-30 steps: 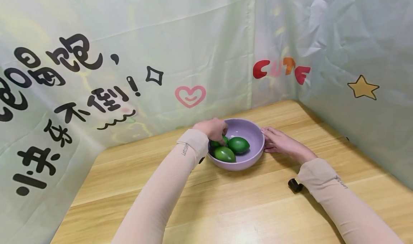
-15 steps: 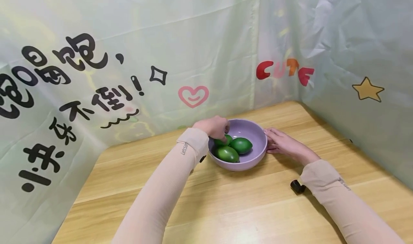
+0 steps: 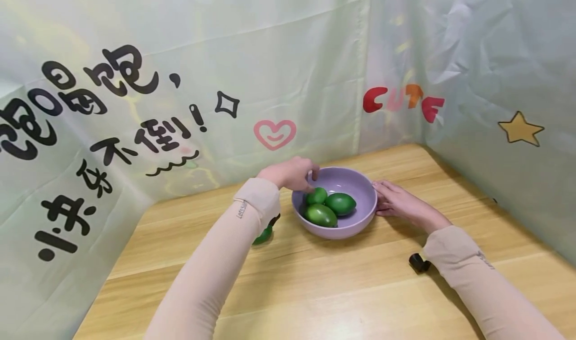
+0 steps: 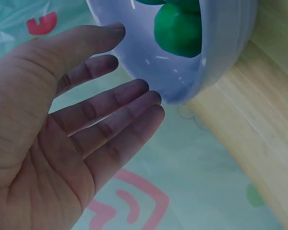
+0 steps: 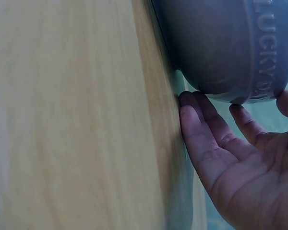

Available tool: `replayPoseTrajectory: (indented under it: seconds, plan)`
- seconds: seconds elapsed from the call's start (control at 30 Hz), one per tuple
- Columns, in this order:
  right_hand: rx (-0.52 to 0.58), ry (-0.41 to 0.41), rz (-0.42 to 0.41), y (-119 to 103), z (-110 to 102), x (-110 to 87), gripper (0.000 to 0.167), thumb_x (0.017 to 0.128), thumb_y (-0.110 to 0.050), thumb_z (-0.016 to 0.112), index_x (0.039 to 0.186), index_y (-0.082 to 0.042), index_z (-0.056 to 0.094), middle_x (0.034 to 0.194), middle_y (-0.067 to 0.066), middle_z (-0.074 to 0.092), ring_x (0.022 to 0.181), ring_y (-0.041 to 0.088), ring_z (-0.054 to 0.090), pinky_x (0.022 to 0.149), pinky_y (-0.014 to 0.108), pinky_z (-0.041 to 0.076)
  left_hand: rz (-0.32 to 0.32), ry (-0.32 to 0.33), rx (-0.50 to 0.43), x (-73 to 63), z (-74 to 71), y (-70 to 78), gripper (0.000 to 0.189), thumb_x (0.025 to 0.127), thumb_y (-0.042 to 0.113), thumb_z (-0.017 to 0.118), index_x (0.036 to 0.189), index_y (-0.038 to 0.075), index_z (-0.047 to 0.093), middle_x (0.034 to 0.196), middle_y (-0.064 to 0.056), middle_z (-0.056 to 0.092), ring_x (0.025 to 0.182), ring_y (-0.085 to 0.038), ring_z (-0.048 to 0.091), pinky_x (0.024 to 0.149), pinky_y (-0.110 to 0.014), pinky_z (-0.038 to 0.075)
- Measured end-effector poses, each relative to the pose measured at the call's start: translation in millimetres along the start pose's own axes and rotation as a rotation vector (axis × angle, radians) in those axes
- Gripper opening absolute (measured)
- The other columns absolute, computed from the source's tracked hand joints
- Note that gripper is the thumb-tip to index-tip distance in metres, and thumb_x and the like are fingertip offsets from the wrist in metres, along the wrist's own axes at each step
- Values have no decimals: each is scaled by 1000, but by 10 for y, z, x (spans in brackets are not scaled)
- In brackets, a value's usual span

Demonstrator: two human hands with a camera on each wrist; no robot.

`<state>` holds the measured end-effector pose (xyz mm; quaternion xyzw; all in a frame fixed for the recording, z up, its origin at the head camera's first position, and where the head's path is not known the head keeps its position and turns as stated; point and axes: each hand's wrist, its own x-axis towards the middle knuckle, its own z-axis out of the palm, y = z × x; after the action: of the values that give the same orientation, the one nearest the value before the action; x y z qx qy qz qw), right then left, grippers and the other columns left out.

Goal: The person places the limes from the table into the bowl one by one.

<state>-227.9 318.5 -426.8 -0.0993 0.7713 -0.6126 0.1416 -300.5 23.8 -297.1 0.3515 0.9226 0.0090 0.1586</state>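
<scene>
A purple bowl (image 3: 335,232) stands on the wooden table with three green fruits in it: a small round one like a lime (image 3: 317,196), a pointed oval one (image 3: 340,204) and a larger glossy oval one (image 3: 321,215). Over the bowl's left rim hovers my left hand (image 3: 292,174), its fingers spread and holding nothing in the left wrist view. My right hand (image 3: 398,202) is at the bowl's right side, fingertips and thumb right at its outer wall (image 5: 221,52), fingers fairly straight. Another green fruit (image 3: 263,236) lies on the table, partly hidden by the left sleeve.
The wooden table (image 3: 342,290) ends at a pale printed cloth (image 3: 315,80) hanging behind it, with another cloth wall (image 3: 495,180) at the right. A small black device (image 3: 419,263) is at the right wrist.
The left hand has let go of the small round fruit in the bowl and drawn back a little left. The green fruit beside the left sleeve has come into view. The right hand stays at the bowl.
</scene>
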Motion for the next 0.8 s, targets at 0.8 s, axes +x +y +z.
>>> replayPoseTrajectory:
  seconds: [0.8]
  plan:
    - [-30, -22, -35, 10, 25, -27, 64, 120, -37, 21, 158, 14, 21, 153, 48, 39, 129, 36, 66, 99, 34, 61, 42, 102, -76, -432, 30, -189, 39, 99, 24, 78, 135, 10, 68, 133, -16, 71, 125, -30, 67, 104, -43, 56]
